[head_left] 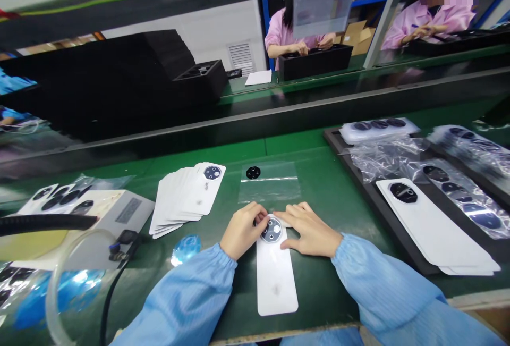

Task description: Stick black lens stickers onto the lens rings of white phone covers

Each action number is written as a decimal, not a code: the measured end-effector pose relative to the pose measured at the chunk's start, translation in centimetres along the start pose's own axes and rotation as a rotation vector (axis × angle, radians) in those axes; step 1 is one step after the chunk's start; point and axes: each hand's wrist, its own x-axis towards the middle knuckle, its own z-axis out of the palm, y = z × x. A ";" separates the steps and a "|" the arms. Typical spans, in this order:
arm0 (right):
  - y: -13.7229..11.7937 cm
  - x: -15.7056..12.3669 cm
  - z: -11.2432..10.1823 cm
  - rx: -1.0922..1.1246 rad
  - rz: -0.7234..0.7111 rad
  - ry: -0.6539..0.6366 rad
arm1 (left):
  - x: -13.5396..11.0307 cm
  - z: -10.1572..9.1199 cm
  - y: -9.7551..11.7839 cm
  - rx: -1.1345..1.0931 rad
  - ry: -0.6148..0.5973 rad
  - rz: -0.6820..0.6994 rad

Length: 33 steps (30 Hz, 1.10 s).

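A white phone back cover [278, 282] with a round dark camera panel [272, 230] lies on the green bench in front of me. My left hand [245, 230] is closed, thumb and forefinger pinched at the panel's left edge; anything between the fingertips is too small to make out. On the other side, my right hand [308, 231] rests open, its forefinger at the cover's top edge and its thumb at the right edge. Beyond both hands lies a clear plastic sheet [274, 189] with a black camera disc [253, 173] on it.
Fanned white back covers [179, 197] lie left, near a white box [131, 213] with hoses. Blue film [186, 250] lies nearby. A black tray [394, 234] at right holds covers [438, 229] and bagged dark discs. Behind a ledge, two people in pink work at black boxes [314, 61].
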 end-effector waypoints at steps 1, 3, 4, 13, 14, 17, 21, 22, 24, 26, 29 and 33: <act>-0.1 0.0 0.0 0.011 -0.002 -0.003 | 0.0 -0.1 0.0 0.007 -0.018 0.010; -0.1 0.0 0.1 0.032 -0.001 -0.004 | 0.2 -0.4 -0.2 0.018 -0.055 0.031; -0.2 0.1 0.1 0.041 0.004 -0.001 | 0.4 -0.4 -0.3 0.024 -0.074 0.040; -0.3 0.1 0.6 0.022 0.022 0.029 | 1.1 -0.3 0.0 0.215 -0.145 0.064; -0.4 0.0 0.6 0.017 0.020 0.029 | 1.0 -0.2 0.2 0.250 -0.145 0.071; -0.5 0.0 0.5 -0.001 0.014 0.023 | 0.6 0.1 0.8 0.352 -0.137 0.094; -0.6 0.1 0.4 -0.022 0.008 0.018 | -0.2 0.5 1.2 0.453 -0.117 0.126; -0.6 0.2 0.4 -0.028 0.008 0.018 | -0.4 0.6 1.2 0.470 -0.113 0.134; -0.6 0.2 0.4 -0.039 0.006 0.019 | -0.8 0.8 1.2 0.496 -0.110 0.151; -0.6 0.2 0.4 -0.048 0.003 0.019 | -1.3 0.9 1.2 0.511 -0.104 0.166; -0.6 0.2 0.5 -0.058 -0.002 0.018 | -2.0 1.0 1.3 0.518 -0.086 0.183; -0.7 0.0 0.6 -0.069 -0.002 0.016 | -3.3 1.1 1.5 0.492 -0.063 0.210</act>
